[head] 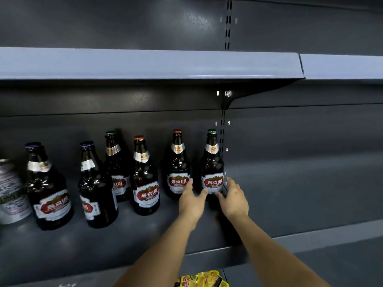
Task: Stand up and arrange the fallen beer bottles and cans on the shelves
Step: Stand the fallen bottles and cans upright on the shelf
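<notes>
Several dark brown beer bottles with red-and-white labels stand upright on the dark shelf point(62, 243). The rightmost bottle point(213, 162) has a green cap and stands near the shelf's upright. My left hand point(191, 200) and my right hand point(234, 198) reach to its base from either side, fingers straight and spread; fingertips lie at or just off the glass, and contact is unclear. The left hand's outer fingers also come close to the neighbouring red-capped bottle point(178, 164). A patterned silver can point(10, 191) stands at the far left edge.
An upper shelf's grey front edge point(145, 64) overhangs the bottles. To the right of the slotted upright point(222, 137) runs another shelf bay point(300, 193). A yellow snack packet point(204, 279) lies below the shelf lip at the bottom.
</notes>
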A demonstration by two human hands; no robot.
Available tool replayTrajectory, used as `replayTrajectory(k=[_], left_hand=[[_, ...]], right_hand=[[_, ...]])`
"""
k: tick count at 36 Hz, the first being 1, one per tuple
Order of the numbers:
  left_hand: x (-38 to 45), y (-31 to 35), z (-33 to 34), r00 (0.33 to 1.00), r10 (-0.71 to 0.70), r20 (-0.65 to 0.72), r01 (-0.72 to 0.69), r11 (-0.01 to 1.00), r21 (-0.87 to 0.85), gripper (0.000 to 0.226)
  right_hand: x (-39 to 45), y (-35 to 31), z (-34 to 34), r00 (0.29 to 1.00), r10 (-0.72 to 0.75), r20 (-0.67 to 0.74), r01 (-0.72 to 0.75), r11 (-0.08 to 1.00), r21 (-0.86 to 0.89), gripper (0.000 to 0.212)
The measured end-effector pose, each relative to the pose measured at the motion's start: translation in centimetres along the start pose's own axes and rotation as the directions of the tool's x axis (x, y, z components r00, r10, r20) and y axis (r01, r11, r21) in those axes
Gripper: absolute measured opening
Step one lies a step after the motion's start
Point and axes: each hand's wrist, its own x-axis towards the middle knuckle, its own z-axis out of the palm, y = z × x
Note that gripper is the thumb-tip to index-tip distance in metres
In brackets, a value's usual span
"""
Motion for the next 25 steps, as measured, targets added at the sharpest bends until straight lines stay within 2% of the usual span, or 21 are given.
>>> replayTrajectory(k=[3,6,11,13,17,20,25], left_hand=[[1.0,-0.5,1.0,0.999,-0.05,0.02,0.051,0.997,-0.065,0.066],[1.8,-1.0,2.0,0.996,-0.074,0.04,0.077,0.994,-0.072,0.066],[3.3,-1.9,3.0,0.997,-0.07,0.015,0.071,0.997,-0.043,0.069],[4.8,-3.1,3.6,0.996,-0.083,-0.024,0.082,0.995,-0.05,0.081],[6.3,-3.9,4.2,0.994,-0.098,-0.044,0.095,0.994,-0.062,0.076],[5.5,-2.5,4.2,0.995,-0.087,-0.039,0.084,0.994,-0.073,0.056],[6.6,-2.8,4.4,0.995,-0.089,-0.046,0.084,0.991,-0.101,0.061]], right_hand=[[1.3,-0.3,0.3,1.0,-0.004,0.029,0.002,0.998,0.07,0.075],[2.1,-0.2,0.6,1.0,-0.009,0.025,0.007,0.995,0.103,0.074],[2.5,0.2,1.0,0.996,-0.089,0.027,0.084,0.984,0.157,0.046],[2.8,0.3,1.0,0.995,-0.095,0.028,0.09,0.983,0.159,0.044],[3.4,0.3,1.4,0.994,-0.103,0.036,0.096,0.982,0.163,0.04],[3.8,0.3,1.7,0.995,-0.087,0.041,0.08,0.984,0.158,0.048],[4.5,0.0,2.1,0.996,-0.07,0.051,0.061,0.985,0.16,0.058]])
